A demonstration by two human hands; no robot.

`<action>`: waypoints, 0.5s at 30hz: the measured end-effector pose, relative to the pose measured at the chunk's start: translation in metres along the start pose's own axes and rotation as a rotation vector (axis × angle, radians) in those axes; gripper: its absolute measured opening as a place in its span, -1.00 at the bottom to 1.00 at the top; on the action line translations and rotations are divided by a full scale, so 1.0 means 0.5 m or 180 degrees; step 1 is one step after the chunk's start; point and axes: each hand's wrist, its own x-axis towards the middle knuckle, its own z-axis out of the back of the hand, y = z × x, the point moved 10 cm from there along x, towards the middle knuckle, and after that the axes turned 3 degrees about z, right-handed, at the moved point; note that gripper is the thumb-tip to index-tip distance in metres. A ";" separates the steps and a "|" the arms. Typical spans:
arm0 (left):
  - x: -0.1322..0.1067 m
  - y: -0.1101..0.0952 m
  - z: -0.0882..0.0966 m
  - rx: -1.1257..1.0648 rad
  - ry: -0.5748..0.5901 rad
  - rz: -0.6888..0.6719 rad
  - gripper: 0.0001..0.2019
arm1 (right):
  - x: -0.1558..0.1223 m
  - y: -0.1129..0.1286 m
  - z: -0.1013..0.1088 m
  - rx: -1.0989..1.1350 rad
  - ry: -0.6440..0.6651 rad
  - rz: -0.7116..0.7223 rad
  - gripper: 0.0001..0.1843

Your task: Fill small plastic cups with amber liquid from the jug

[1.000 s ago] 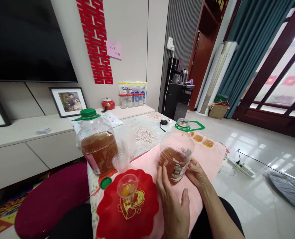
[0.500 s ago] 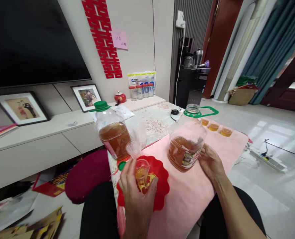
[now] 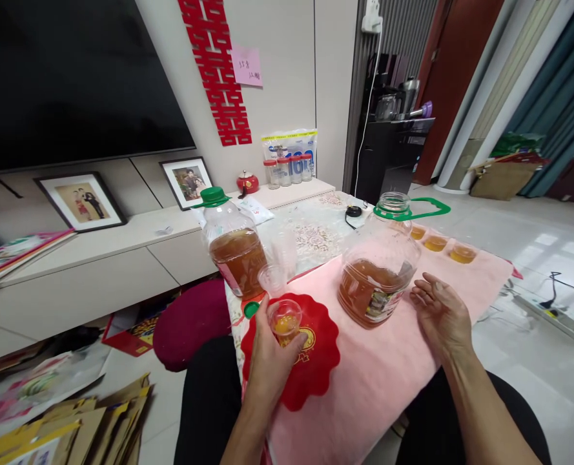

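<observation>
My left hand (image 3: 271, 359) is wrapped round a small clear plastic cup (image 3: 285, 319) with a little amber liquid in it, over a red scalloped plate (image 3: 316, 368). My right hand (image 3: 441, 315) hovers open, fingers spread, just right of an uncapped clear jug (image 3: 379, 265) about a third full of amber liquid, with a green handle ring at its neck. The jug stands on a pink cloth (image 3: 403, 368). A second jug (image 3: 233, 245) with a green cap stands behind the plate. A stack of empty clear cups (image 3: 273, 278) sits beside it.
Three filled small cups (image 3: 436, 243) stand in a row at the far right of the cloth. A loose green cap (image 3: 251, 309) lies by the plate. A dark red cushion (image 3: 190, 320) and cardboard (image 3: 73, 426) lie on the floor at left. A power strip (image 3: 553, 310) lies at right.
My left hand left the open jug and took hold of the small cup on the red plate. My right hand came off the jug and opened. The view turned left.
</observation>
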 end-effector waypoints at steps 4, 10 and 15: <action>0.011 0.002 0.000 -0.0107 0.0054 0.0009 -0.02 | -0.006 0.013 0.004 -0.0006 -0.0092 0.0131 -0.53; 0.015 0.005 -0.001 -0.0261 0.0055 -0.0003 -0.04 | -0.009 0.030 0.014 -0.0020 -0.0135 0.0338 -0.66; 0.002 -0.006 0.003 -0.0261 0.0066 0.0014 -0.01 | -0.018 0.057 0.014 -0.0162 -0.0152 0.0756 -0.73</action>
